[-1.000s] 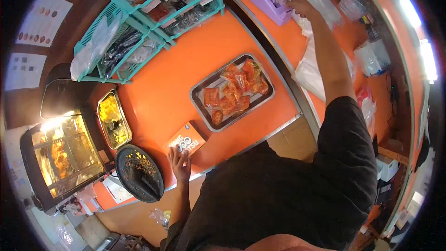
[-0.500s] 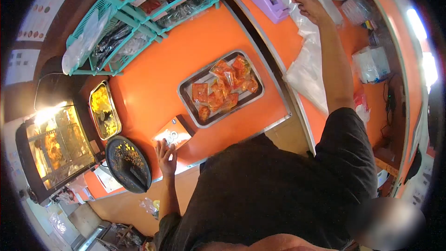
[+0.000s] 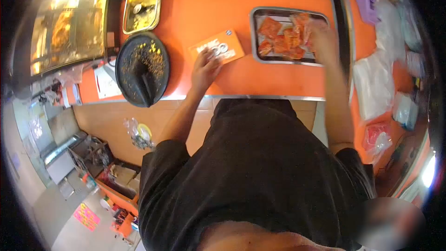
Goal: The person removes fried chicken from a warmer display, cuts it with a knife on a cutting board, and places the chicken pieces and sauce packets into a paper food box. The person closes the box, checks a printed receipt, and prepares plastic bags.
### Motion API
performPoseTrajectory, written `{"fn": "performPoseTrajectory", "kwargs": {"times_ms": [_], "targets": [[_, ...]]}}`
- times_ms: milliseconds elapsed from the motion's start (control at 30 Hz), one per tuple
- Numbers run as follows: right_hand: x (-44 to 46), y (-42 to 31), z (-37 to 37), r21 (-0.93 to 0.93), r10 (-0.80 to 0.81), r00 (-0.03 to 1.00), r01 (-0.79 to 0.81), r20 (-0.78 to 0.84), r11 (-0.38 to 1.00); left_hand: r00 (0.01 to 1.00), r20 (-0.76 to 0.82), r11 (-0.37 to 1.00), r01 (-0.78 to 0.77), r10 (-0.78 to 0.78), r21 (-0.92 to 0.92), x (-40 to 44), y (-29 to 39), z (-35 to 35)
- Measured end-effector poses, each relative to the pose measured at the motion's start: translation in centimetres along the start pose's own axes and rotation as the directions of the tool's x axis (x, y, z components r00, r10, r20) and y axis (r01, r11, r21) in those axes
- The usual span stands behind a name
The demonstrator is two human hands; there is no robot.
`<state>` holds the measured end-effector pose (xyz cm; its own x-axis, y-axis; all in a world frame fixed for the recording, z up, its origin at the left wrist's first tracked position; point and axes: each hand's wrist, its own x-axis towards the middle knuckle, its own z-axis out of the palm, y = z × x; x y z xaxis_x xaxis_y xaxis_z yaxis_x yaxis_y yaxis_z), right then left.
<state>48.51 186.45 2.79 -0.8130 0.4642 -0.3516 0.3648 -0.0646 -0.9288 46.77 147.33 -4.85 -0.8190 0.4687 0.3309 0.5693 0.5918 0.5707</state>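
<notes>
My left hand (image 3: pixel 206 70) is at the front edge of an orange printed box (image 3: pixel 232 46) with white and dark lettering. Its fingers are slightly apart and lie over the lettering; no grip shows. Blurred by motion, my right hand (image 3: pixel 321 41) is over the right side of a metal tray (image 3: pixel 254 30), so its fingers cannot be made out. In the tray lie several clear packets of red-orange food (image 3: pixel 280 44), some partly hidden by that hand.
On the left stand a black stone mortar (image 3: pixel 123 72) with a pestle (image 3: pixel 145 88), a metal pan (image 3: pixel 160 7) of yellow food and a lit glass display case (image 3: pixel 65 32). To the right are a purple tape dispenser (image 3: pixel 364 0) and white plastic bags (image 3: pixel 371 88).
My right hand has come from the plastic bags near the tape dispenser to the tray. My left hand has moved further over the orange box. The view has turned and shifted.
</notes>
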Motion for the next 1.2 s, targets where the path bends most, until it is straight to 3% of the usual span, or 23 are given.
{"fn": "performPoseTrajectory", "kwargs": {"times_ms": [33,67,133,233,300,367,467,533,567,600,633,667,700,767,800,833,867,900,967,1000,1100,1133,1200], "targets": [[-4.1,-0.4,5.7,-0.165,-0.001,1.000,0.003,0.015,0.986,0.997,-0.046,0.998,-0.055,0.057,0.032,0.2,0.0,0.2],[-6.9,0.1,10.5,-0.071,0.068,0.984,-0.057,0.162,0.996,0.997,-0.055,0.999,-0.046,0.047,0.024,0.3,0.1,0.3],[-10.3,5.1,17.2,-0.250,0.016,0.979,0.036,0.202,0.968,0.995,-0.082,0.999,-0.053,0.053,0.013,-0.6,0.6,-0.3],[-12.3,8.0,21.9,-0.398,-0.059,0.994,0.091,0.092,0.913,0.994,-0.097,0.997,-0.063,0.058,-0.051,-0.9,0.3,-0.5],[-13.4,8.6,23.2,-0.574,0.015,0.998,-0.045,-0.056,0.818,0.996,-0.073,0.997,-0.061,0.056,-0.057,-1.2,-0.2,-0.8],[-13.6,8.5,23.3,-0.618,0.036,0.997,-0.072,-0.071,0.782,0.995,-0.062,0.994,-0.078,0.074,-0.079,-1.4,-0.6,-0.5],[-13.0,11.4,22.8,-0.453,0.125,0.992,-0.126,-0.033,0.883,0.989,0.030,0.989,-0.143,0.144,-0.042,-1.2,-1.0,-1.2],[-13.1,11.9,22.4,-0.122,0.197,0.979,-0.191,0.044,0.974,0.977,0.041,0.978,-0.209,0.209,-0.003,-1.3,-1.5,-1.5],[-12.9,12.3,22.4,-0.094,0.219,0.970,-0.210,0.103,0.973,0.961,0.060,0.961,-0.273,0.271,0.031,-1.2,-1.4,-1.5],[-12.2,12.8,22.3,-0.063,0.229,0.964,-0.222,0.137,0.973,0.963,0.062,0.965,-0.260,0.261,-0.020,-1.4,-1.9,-0.9],[-10.7,16.7,22.7,0.125,0.078,0.980,-0.102,0.183,0.987,0.966,0.064,0.967,-0.245,0.250,-0.072,-1.5,-2.5,-0.2],[-11.7,14.3,22.4,0.045,0.083,0.977,-0.094,0.198,0.995,0.963,0.083,0.961,-0.246,0.257,-0.125,-1.6,-2.8,0.0],[-9.4,19.3,23.0,0.095,-0.038,0.974,0.017,0.224,0.995,0.967,0.108,0.959,-0.206,0.230,-0.196,-2.2,-3.0,-0.5],[-8.3,23.0,23.3,0.498,-0.005,0.957,-0.147,0.291,0.855,0.973,0.197,0.931,-0.045,0.124,-0.363,-2.4,-3.6,-0.7],[-11.4,16.4,22.8,-0.116,0.008,0.991,0.007,0.133,0.993,0.963,0.269,0.883,0.102,0.029,-0.459,-2.4,-3.8,-0.5],[-10.2,17.4,23.8,-0.082,0.138,0.985,-0.130,0.105,0.988,0.948,0.319,0.877,0.143,0.012,-0.458,-2.2,-3.7,-0.5],[-11.2,15.4,23.1,-0.204,0.119,0.988,-0.099,0.093,0.974,0.937,0.346,0.923,0.085,0.054,-0.374,-2.3,-3.5,-0.8],[-12.3,13.4,22.4,-0.324,0.101,0.992,-0.070,0.081,0.944,0.913,0.312,0.964,-0.264,0.264,-0.044,-1.7,-3.0,-1.3],[-11.3,14.3,23.3,-0.584,0.061,0.998,-0.050,0.000,0.810,0.902,0.349,0.963,-0.271,0.253,0.000,-1.5,-0.6,-2.5],[-13.1,12.2,22.3,-0.552,0.029,0.999,-0.045,-0.038,0.832,0.910,0.322,0.961,-0.276,0.261,0.002,-1.7,-1.3,-2.2],[-14.1,12.0,19.1,-0.622,0.032,0.984,0.086,0.176,0.779,0.910,0.335,0.950,-0.294,0.245,0.104,-1.2,-1.3,-2.4],[-16.0,12.1,15.3,-0.609,0.019,0.991,0.068,0.135,0.790,0.922,0.254,0.937,-0.329,0.293,0.112,-1.6,-1.0,-2.3],[-24.5,12.4,6.4,-0.282,-0.399,0.916,0.371,-0.045,0.885,0.894,0.087,0.888,-0.447,0.440,0.110,-2.6,3.2,-1.9]]}}
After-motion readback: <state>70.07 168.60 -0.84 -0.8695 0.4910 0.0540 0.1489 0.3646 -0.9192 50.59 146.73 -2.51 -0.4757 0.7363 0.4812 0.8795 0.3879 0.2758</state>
